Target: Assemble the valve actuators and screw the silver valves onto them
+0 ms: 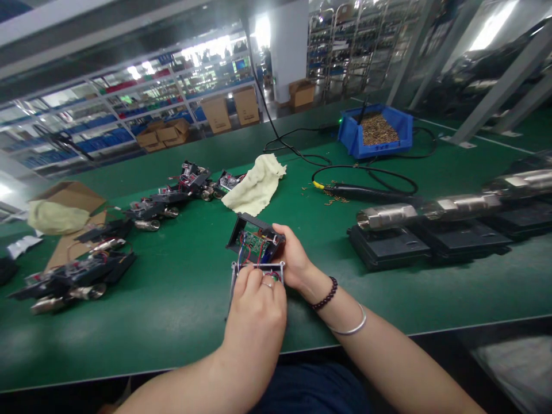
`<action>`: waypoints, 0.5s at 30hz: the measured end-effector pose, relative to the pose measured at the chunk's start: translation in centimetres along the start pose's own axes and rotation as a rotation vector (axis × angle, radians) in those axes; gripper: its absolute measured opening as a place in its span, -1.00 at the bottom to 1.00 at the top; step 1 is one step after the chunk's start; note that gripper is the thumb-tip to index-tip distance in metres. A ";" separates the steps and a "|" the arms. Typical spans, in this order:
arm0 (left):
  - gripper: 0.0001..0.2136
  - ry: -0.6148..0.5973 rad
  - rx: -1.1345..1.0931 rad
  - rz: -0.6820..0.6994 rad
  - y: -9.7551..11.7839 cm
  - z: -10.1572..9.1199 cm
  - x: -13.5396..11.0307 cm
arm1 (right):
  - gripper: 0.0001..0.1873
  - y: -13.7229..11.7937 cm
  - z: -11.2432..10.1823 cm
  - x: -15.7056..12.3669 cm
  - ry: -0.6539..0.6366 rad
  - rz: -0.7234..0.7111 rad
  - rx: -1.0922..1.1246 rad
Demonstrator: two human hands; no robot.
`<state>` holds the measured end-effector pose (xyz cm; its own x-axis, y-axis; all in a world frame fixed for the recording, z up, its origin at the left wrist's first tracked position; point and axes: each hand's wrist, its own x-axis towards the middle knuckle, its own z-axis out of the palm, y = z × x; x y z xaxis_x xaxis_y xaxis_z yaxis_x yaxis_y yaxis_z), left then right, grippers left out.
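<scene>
one case point(254, 222) | right hand point(296, 260) clamped on it | left hand point(259, 302): can't tell | one bin point(374, 150)

1. Lit brightly from the background, flaring white around the shelves point(150, 86) and the upper-right strip light point(494, 26).
2. Reflected as pale sheen on the counter point(181, 322); dark beneath its near edge.
3. Smeared by blur toward both sides, over the metal fittings point(459, 206); crisper at the black box point(254, 221).
4. Stretched toward the edges.
</scene>
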<state>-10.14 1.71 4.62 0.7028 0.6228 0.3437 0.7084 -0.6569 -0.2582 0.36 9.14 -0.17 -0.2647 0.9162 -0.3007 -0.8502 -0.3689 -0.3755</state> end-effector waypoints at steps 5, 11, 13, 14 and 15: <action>-0.78 0.083 -0.093 -0.028 0.1 0.5 -1.1 | -0.63 -0.1 0.6 -0.3 0.064 0.025 -0.007; -0.62 0.260 0.062 -0.407 -0.3 2.3 -1.7 | -0.69 0.0 0.7 -0.9 0.072 -0.032 -0.077; -0.53 0.230 0.096 -0.456 0.1 2.8 -1.9 | -0.71 0.2 0.7 -1.1 0.079 -0.065 -0.123; -0.53 0.216 0.090 -0.456 0.4 3.0 -2.0 | -0.71 0.3 0.7 -1.2 0.082 -0.086 -0.150; -0.54 0.205 0.080 -0.452 0.6 3.1 -2.1 | -0.71 0.4 0.7 -1.4 0.082 -0.113 -0.180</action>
<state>-10.96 1.31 0.96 0.3028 0.7364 0.6050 0.9475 -0.3010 -0.1079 0.09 7.84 0.70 -0.1284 0.9402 -0.3155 -0.7758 -0.2934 -0.5587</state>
